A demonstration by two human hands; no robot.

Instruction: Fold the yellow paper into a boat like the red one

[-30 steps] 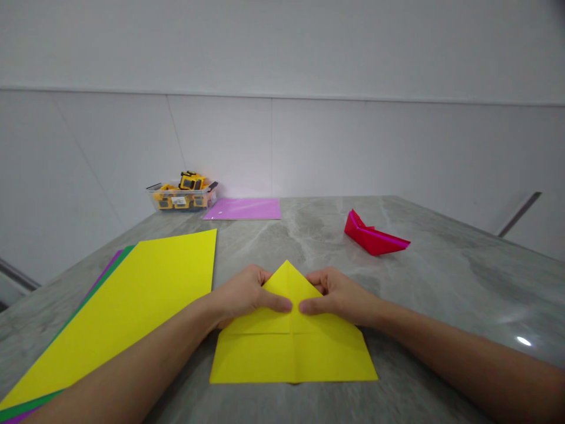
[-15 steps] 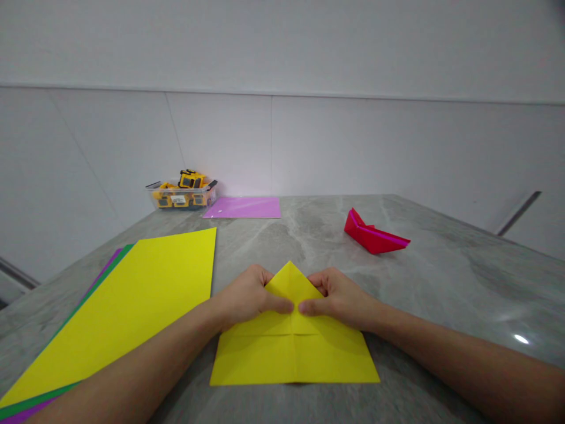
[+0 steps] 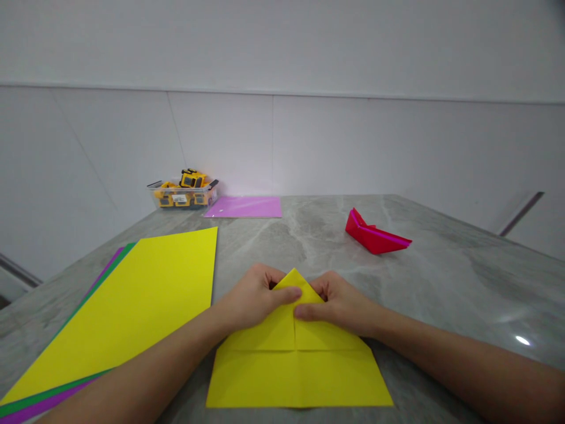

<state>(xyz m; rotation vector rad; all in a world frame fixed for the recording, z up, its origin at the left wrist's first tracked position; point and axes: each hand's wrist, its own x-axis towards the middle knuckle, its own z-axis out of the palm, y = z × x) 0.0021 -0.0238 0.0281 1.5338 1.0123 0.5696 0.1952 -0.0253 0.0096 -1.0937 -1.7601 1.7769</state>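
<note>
A sheet of yellow paper [image 3: 300,377], folded to a point at its far end with a wide straight band nearest me, is held between both hands in the middle of the table. My left hand [image 3: 260,294] pinches its left slanted edge, thumb on top close to the tip and fingers underneath. From the other side my right hand [image 3: 338,303] grips the right slanted edge, its thumb pressed on the centre crease just below the left thumb. The fingertips behind the paper are hidden.
Left of the hands lies a stack of yellow, green and purple paper [image 3: 168,282]. A red folded paper boat [image 3: 375,235] rests at the back right. Along the far edge are a clear plastic box [image 3: 180,197] of yellow toy vehicles and a pink-purple packet [image 3: 247,207].
The folded paper has shifted slightly toward me, its near edge lower in view. My left thumb has slid up toward the tip, and both thumbs now overlap the centre line.
</note>
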